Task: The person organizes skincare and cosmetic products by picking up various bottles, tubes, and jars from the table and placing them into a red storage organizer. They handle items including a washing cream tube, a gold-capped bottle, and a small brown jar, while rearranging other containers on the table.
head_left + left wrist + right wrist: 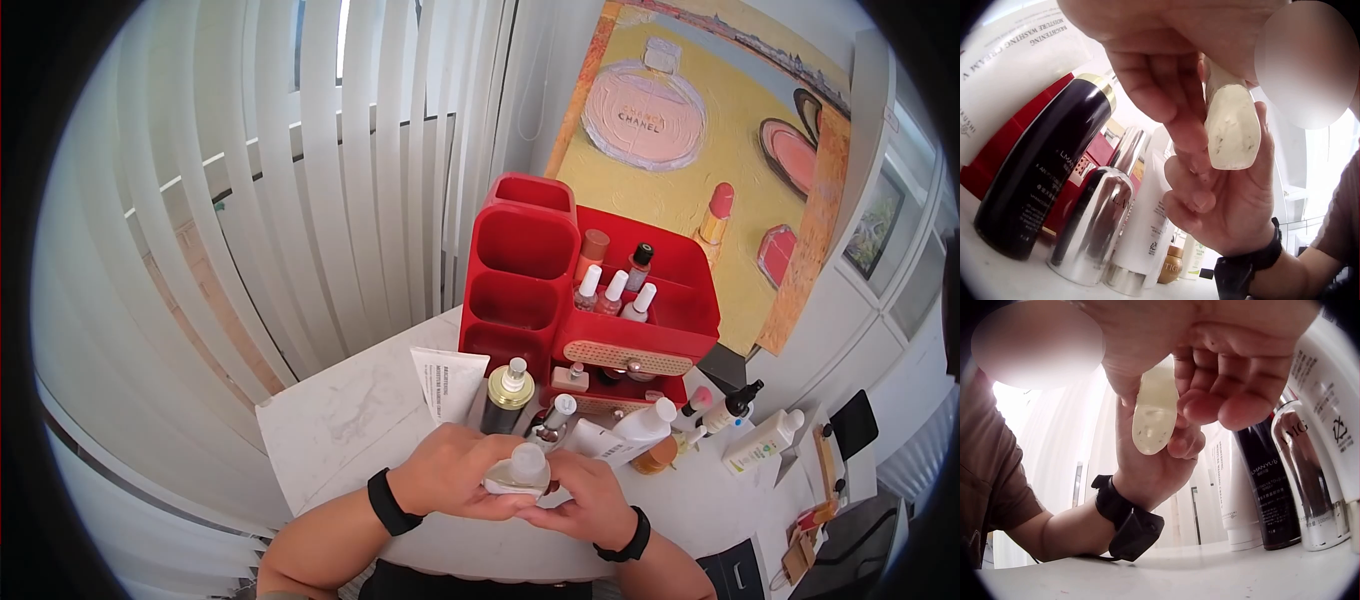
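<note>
Both hands hold a small pale bottle [520, 474] with a whitish cap, above the table's front part in the head view. The left hand [450, 472] grips it from the left, fingers curled on its side. From the right, the right hand [588, 500] pinches it with thumb and fingers. From below, the bottle's pale yellow base [1234, 134] shows between the hands in the left wrist view, and again as a rounded base [1155, 425] in the right wrist view. Just behind the hands stand a dark bottle with a gold collar [508, 392] and a silver bottle [551, 420].
A red organizer [515, 290] with nail polish bottles [612, 290] stands at the back. A white tube [447, 385] is left of the dark bottle. White bottles [648, 420], an amber jar [655, 457] and a green-labelled bottle [765, 442] stand to the right. Blinds [330, 200] hang behind.
</note>
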